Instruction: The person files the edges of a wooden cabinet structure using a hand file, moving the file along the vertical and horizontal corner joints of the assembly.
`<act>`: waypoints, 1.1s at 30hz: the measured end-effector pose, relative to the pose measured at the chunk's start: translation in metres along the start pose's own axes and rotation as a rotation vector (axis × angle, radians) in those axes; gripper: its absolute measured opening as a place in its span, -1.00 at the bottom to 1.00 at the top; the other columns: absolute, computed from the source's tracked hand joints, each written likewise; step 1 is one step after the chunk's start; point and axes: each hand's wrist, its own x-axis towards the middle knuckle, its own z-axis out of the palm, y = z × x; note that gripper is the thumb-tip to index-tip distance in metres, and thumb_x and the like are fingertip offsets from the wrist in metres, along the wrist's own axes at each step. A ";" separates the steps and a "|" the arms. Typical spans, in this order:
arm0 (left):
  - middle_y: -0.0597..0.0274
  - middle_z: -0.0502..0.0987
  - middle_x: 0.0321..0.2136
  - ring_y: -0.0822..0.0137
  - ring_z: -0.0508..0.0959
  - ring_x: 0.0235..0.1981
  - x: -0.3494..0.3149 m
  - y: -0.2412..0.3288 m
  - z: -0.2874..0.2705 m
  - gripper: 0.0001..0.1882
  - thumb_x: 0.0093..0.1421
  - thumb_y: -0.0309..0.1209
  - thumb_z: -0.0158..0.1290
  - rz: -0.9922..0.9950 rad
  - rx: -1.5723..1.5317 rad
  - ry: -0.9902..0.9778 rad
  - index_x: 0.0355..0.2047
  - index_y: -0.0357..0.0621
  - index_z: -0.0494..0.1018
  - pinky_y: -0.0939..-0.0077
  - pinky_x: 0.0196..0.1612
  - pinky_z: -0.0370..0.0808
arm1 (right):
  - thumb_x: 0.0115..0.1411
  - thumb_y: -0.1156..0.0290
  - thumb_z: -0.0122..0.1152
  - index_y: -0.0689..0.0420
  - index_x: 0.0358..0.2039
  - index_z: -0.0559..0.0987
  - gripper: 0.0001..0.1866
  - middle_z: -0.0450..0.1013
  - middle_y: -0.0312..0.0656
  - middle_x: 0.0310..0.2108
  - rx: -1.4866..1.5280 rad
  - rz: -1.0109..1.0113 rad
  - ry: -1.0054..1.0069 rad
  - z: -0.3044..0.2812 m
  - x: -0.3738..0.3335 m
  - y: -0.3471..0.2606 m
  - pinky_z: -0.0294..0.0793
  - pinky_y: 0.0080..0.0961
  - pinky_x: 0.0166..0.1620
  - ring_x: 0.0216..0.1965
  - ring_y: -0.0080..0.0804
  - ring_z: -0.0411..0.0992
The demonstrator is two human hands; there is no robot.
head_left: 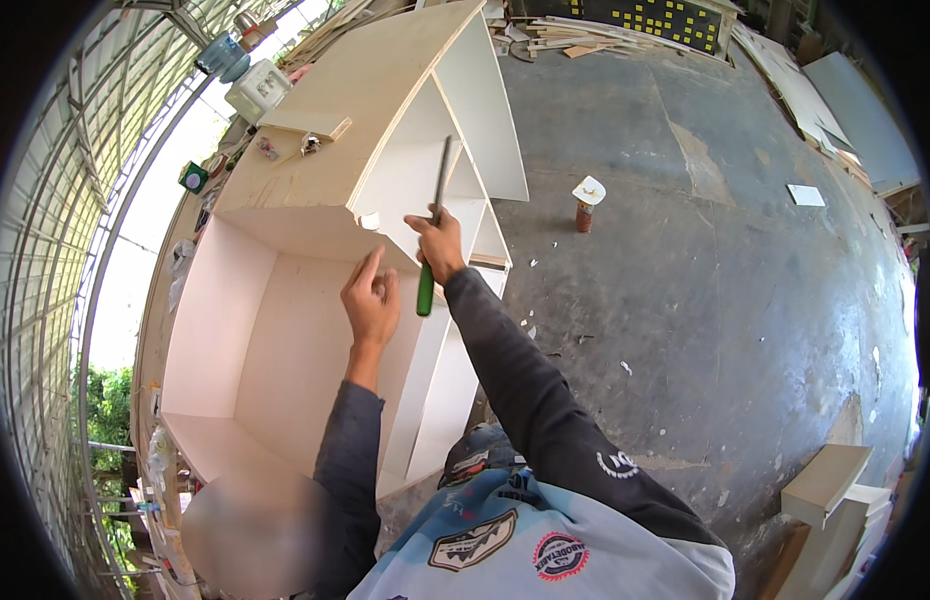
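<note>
My right hand point(442, 246) grips a long, narrow file point(425, 290) by its green handle. The dark metal blade points up and away, in front of the pale interior of a large wooden cabinet point(315, 150). My left hand point(372, 305) is raised to the left of it, above the cabinet's open compartment. Its index finger is extended, the other fingers are partly bent, and nothing shows in them. Just beyond its fingertips, a small white curled piece point(369, 221) sits at the corner of the cabinet's plywood edge.
A wood offcut point(310, 124) lies on the plywood side. Behind it stands a water dispenser point(258, 92). On the grey concrete floor point(675, 300) are a rusty can with a white top point(587, 200) and a white rectangular piece point(805, 195). Boards point(827, 485) lie at lower right.
</note>
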 end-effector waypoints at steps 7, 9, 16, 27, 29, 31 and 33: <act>0.11 0.65 -0.23 0.31 0.70 -0.43 -0.082 -0.025 -0.038 -0.81 0.36 -0.54 0.05 -0.505 -0.240 0.109 -0.10 -0.37 0.58 0.59 -0.43 0.48 | 0.07 0.58 0.41 0.53 0.21 0.24 -0.25 0.56 -0.01 -0.40 -0.093 0.205 -0.294 0.031 0.023 0.005 0.23 -0.51 -0.70 -0.69 -0.49 0.32; 0.06 0.66 -0.25 0.25 0.71 -0.42 -0.093 -0.027 -0.044 -0.78 0.37 -0.52 0.02 -0.534 -0.254 0.119 -0.08 -0.38 0.57 0.57 -0.43 0.48 | 0.07 0.61 0.40 0.55 0.21 0.23 -0.25 0.57 -0.03 -0.43 -0.132 0.154 -0.306 0.025 0.035 -0.002 0.22 -0.52 -0.70 -0.69 -0.49 0.32; 0.09 0.65 -0.28 0.29 0.69 -0.41 -0.093 -0.034 -0.054 -0.80 0.37 -0.51 0.03 -0.541 -0.328 0.207 -0.10 -0.38 0.57 0.59 -0.40 0.47 | 0.07 0.49 0.48 0.41 0.13 0.40 -0.36 0.48 -0.20 -0.55 -0.264 -0.075 0.184 0.006 0.035 -0.005 0.34 -0.49 -0.65 -0.67 -0.51 0.34; -0.14 0.25 0.30 -0.07 0.20 0.35 0.089 -0.007 -0.086 0.08 -0.06 0.12 0.38 0.322 0.211 -0.098 0.33 -0.25 0.22 -0.02 0.35 0.10 | 0.54 0.17 -0.21 0.07 0.52 -0.15 -0.33 0.47 -0.25 -0.37 -0.350 -0.353 0.147 0.034 -0.152 0.080 0.33 -0.63 -0.63 -0.67 -0.67 0.24; -0.15 0.13 0.38 -0.10 0.07 0.43 0.104 -0.013 -0.086 0.28 -0.17 0.24 0.41 0.416 0.379 -0.218 0.40 -0.24 0.10 -0.13 0.39 -0.05 | 0.53 0.17 -0.16 -0.03 0.53 -0.13 -0.32 0.43 -0.29 -0.37 -0.119 -0.091 0.072 0.074 -0.176 0.088 0.31 -0.68 -0.64 -0.66 -0.70 0.22; -0.17 0.11 0.40 -0.09 0.02 0.46 0.115 -0.025 -0.081 0.39 -0.26 0.35 0.39 0.384 0.409 -0.299 0.41 -0.25 0.07 -0.20 0.39 -0.15 | 0.54 0.18 -0.17 -0.06 0.53 -0.12 -0.34 0.39 -0.32 -0.41 -0.094 -0.123 0.122 0.102 -0.182 0.097 0.30 -0.68 -0.63 -0.66 -0.71 0.21; -0.18 0.09 0.41 -0.09 -0.01 0.48 0.119 -0.036 -0.073 0.46 -0.32 0.42 0.37 0.363 0.410 -0.350 0.42 -0.26 0.06 -0.24 0.39 -0.21 | 0.54 0.24 -0.18 0.02 0.52 -0.06 -0.37 0.35 -0.29 -0.48 -0.119 -0.171 0.199 0.110 -0.176 0.104 0.38 -0.60 -0.42 -0.53 -0.60 0.28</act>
